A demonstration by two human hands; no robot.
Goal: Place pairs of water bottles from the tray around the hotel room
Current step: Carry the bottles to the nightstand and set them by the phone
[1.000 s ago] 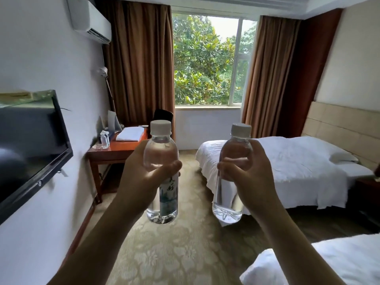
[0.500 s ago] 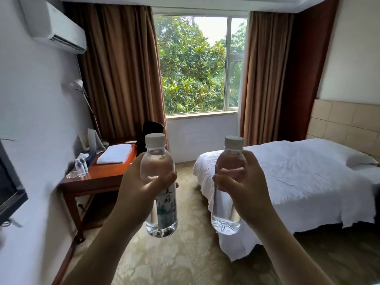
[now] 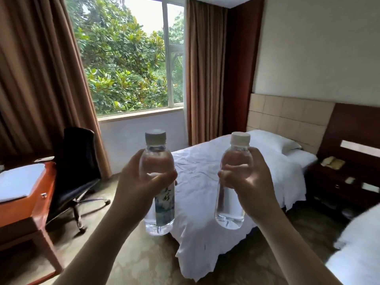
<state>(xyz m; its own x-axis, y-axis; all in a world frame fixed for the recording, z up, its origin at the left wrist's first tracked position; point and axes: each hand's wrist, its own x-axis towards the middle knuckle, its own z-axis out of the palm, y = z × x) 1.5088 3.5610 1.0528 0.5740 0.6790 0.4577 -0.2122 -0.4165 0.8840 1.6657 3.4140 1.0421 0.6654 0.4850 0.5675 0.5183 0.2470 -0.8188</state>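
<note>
Since a moment ago my view has swung right: the TV and air conditioner are gone, the desk has slid to the left edge, and the nightstand with its phone has come in on the right. Both bottles stay upright in front of me, well apart.

My left hand wraps the labelled bottle at its waist, thumb across the front, fingers clamped round the back. My right hand grips the plain bottle the same way, just under the shoulder.

Both are capped and look full of clear water nearly to the neck, so I judge them fairly heavy for their size. Thin plastic should dent if I squeeze hard, and smooth walls may slip. Holding mid-body feels safest; I would set each down on its base.
</note>
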